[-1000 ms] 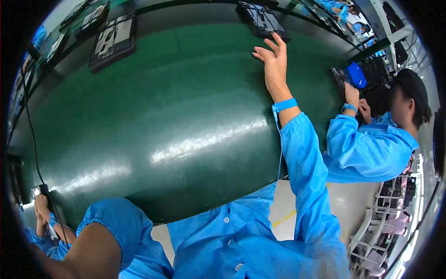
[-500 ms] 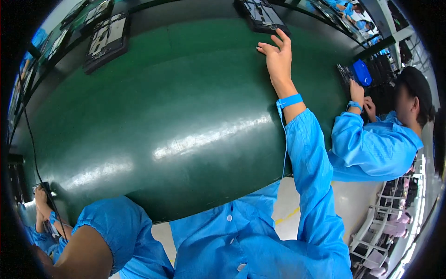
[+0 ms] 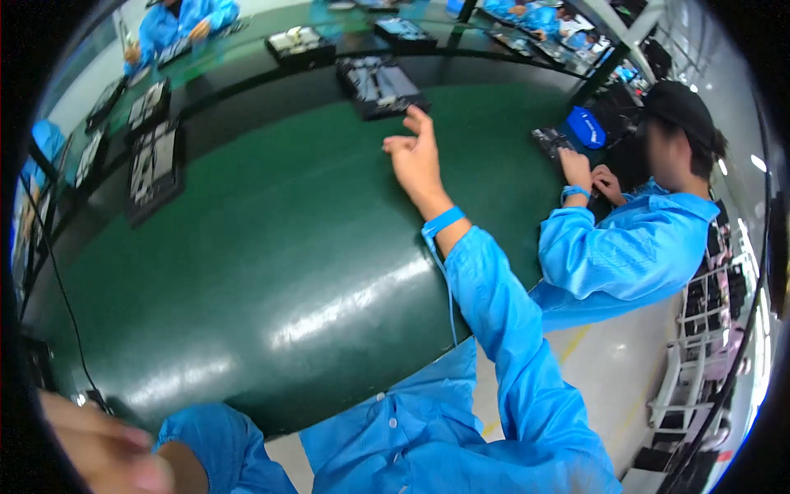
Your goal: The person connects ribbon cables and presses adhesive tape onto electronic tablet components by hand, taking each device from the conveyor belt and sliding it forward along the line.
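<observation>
Head view shows me the left hand, fingers too blurred to judge, the device far across the table, likely stiff yet fragile, best held by its rim, and the right hand, empty, fingers loosely curled beside it.

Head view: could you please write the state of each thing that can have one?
Right hand, partly curled, fingers at the black device, contact unclear
Left hand, close to camera, blurred, grip unclear
Black device, lying flat, pale panels showing
Left device, lying flat, slightly blurred
Right hand's wrist strap, worn, fastened
Co-worker's cap, worn
</observation>
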Demonstrator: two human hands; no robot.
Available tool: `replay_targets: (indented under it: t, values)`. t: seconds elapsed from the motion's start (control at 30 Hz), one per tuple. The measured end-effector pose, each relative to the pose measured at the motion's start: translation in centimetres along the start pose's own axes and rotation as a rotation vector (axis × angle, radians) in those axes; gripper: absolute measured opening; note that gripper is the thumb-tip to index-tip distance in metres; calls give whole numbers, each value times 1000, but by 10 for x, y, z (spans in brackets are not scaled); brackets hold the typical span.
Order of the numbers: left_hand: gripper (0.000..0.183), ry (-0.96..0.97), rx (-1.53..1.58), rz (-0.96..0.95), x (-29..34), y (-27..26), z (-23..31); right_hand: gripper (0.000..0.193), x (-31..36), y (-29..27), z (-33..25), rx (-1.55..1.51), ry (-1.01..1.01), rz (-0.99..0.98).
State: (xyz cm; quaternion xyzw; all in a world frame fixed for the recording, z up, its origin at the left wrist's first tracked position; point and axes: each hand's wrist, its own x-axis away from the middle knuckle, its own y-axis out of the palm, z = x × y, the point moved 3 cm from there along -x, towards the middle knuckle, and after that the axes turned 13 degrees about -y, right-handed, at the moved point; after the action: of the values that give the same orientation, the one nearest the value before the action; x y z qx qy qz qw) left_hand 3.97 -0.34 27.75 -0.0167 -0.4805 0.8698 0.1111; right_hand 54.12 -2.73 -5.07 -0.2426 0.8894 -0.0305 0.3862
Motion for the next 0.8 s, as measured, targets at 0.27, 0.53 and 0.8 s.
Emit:
replay_targets:
  t: [0.27,0.53,0.8]
  values:
    - [91,127,-91,63,-49,-7,43,73,10,14,-42,-94,64,-7]
    - [88,96,35,133,98,78,-9,72,-2,-8,-39,-17,78,93]
    - [86,241,131,101,-166,-37,86,90,-2,-1,-28,-838,413,114]
